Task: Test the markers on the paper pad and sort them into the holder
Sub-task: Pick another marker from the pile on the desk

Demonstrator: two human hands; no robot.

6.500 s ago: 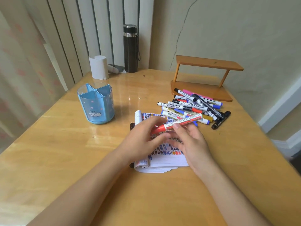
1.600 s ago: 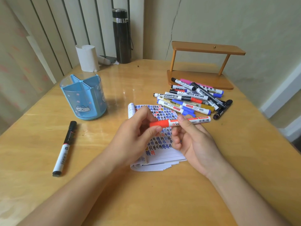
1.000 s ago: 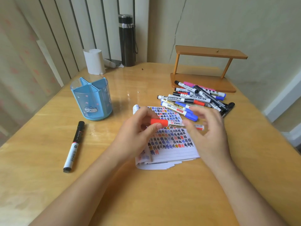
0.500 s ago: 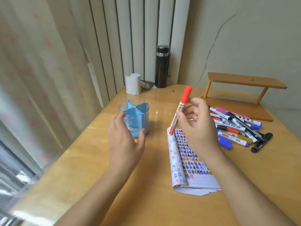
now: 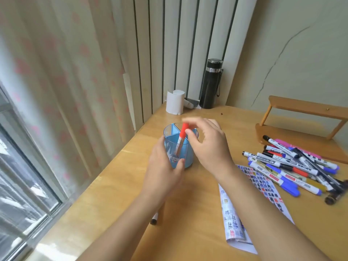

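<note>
Head view: red-capped marker (image 5: 181, 138) tilted in blue holder (image 5: 186, 157); R hand (image 5: 209, 146) pinches cap, L hand (image 5: 164, 172) grips holder.

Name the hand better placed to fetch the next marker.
Right, probably: the marker pile lies on its side, and the left hand grips the blue holder. The right hand pinches the red marker.

Left hand (image 5: 163, 167) grips the translucent blue divided plastic holder (image 5: 187, 157); right hand (image 5: 210, 146) pinches a red-capped white marker (image 5: 183, 133) standing inside it.
</note>
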